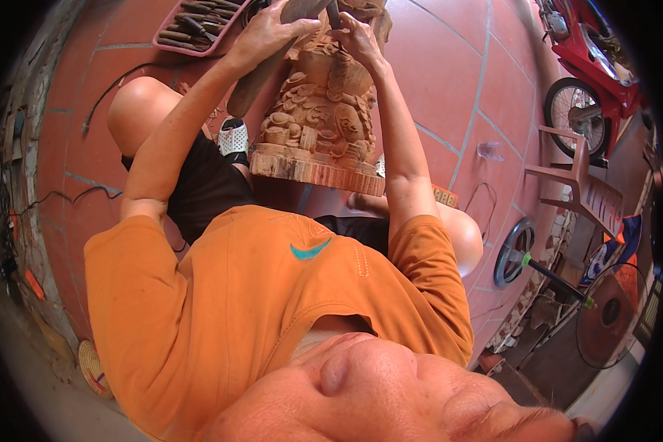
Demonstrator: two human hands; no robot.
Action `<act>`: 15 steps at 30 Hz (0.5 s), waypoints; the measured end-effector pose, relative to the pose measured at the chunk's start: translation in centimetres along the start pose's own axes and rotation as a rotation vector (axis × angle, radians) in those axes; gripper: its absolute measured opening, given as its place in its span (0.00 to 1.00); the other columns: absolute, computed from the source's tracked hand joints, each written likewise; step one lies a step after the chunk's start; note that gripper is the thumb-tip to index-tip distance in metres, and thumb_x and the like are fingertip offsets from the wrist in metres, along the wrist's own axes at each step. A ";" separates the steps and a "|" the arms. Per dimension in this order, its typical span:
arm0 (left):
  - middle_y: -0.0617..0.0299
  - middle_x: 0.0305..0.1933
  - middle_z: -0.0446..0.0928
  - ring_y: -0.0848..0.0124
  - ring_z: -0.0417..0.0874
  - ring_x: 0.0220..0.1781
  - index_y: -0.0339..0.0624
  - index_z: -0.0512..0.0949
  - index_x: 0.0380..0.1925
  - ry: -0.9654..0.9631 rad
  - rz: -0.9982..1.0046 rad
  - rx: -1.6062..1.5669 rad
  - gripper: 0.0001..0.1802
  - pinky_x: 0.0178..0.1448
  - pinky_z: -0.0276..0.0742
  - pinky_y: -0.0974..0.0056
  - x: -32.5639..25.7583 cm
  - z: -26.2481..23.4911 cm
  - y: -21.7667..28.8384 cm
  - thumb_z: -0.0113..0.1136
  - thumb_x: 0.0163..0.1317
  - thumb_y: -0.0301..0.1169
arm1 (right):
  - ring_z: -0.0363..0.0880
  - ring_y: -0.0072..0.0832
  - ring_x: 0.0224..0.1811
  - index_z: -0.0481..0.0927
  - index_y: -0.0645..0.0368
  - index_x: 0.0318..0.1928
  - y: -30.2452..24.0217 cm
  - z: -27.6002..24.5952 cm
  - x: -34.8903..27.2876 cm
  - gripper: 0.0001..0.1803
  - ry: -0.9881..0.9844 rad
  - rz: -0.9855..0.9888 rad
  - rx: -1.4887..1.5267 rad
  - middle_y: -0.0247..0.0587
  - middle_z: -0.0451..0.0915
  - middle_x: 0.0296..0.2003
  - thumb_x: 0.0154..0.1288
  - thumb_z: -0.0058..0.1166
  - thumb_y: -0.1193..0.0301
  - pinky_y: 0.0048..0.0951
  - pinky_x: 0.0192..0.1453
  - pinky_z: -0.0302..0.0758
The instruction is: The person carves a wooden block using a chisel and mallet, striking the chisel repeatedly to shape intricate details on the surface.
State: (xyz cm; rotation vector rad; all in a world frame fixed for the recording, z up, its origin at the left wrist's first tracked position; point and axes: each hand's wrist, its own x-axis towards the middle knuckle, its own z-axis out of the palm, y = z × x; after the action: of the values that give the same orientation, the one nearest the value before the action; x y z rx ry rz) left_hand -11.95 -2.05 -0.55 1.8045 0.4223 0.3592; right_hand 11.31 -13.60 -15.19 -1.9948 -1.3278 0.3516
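Observation:
A carved wooden statue (320, 118) with dense relief stands on the floor between my legs, its plain rough base (309, 173) toward me. My left hand (264, 35) is closed on a long, flat wooden mallet (252, 90), which slants down along the statue's left side; its thumb stretches over the wood. My right hand (357, 37) is at the statue's upper part, fingers bent round a thin dark chisel (333, 13). The upper edge of the picture cuts off the chisel and the statue's top, so the chisel's tip cannot be made out.
A pink tray (157, 38) of several chisels (195, 26) lies at the far left, near a dark cable (99, 103). Wood chips lie beside my sandal (233, 138). To the right are a clear cup (491, 152), a plastic chair (578, 173), a red motorbike (600, 66) and a standing fan (514, 252).

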 end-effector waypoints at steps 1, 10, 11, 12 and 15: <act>0.64 0.38 0.80 0.77 0.80 0.35 0.37 0.77 0.55 0.021 0.029 0.037 0.25 0.38 0.77 0.69 0.2 0.1 -1.2 0.66 0.66 0.44 | 0.89 0.30 0.41 0.78 0.55 0.53 -0.2 0.0 0.1 0.16 0.003 -0.007 0.004 0.43 0.88 0.40 0.67 0.65 0.67 0.35 0.46 0.81; 0.64 0.37 0.79 0.77 0.78 0.34 0.36 0.76 0.57 0.000 -0.019 -0.081 0.30 0.36 0.76 0.68 0.2 0.1 -2.1 0.66 0.65 0.48 | 0.88 0.43 0.40 0.77 0.57 0.52 0.0 0.1 -0.2 0.19 0.056 -0.057 0.026 0.50 0.86 0.38 0.64 0.66 0.67 0.41 0.44 0.80; 0.64 0.38 0.79 0.77 0.79 0.35 0.36 0.76 0.56 0.052 0.030 -0.124 0.26 0.39 0.77 0.68 0.5 0.3 -1.6 0.66 0.66 0.44 | 0.88 0.37 0.40 0.78 0.56 0.53 0.1 0.1 -0.2 0.18 0.072 -0.063 -0.005 0.47 0.87 0.39 0.65 0.65 0.67 0.38 0.45 0.80; 0.64 0.39 0.80 0.76 0.81 0.37 0.37 0.76 0.56 0.113 0.077 -0.167 0.23 0.41 0.78 0.68 0.6 0.2 -1.3 0.66 0.67 0.39 | 0.89 0.31 0.41 0.78 0.55 0.54 -0.1 0.1 0.0 0.18 0.082 -0.074 -0.036 0.43 0.88 0.40 0.66 0.65 0.68 0.35 0.46 0.81; 0.64 0.36 0.78 0.78 0.78 0.32 0.37 0.76 0.57 -0.061 -0.093 0.023 0.30 0.34 0.76 0.69 0.3 -0.1 -2.5 0.66 0.65 0.49 | 0.89 0.29 0.42 0.78 0.56 0.55 -0.8 -0.3 -0.1 0.19 -0.019 0.039 0.033 0.43 0.88 0.41 0.66 0.64 0.69 0.34 0.46 0.81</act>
State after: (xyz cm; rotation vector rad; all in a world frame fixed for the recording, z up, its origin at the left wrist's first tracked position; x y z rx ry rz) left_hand -11.98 -1.19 -2.95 1.8066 0.4675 0.2346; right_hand 10.85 -13.64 -14.47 -1.9967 -1.2887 0.4094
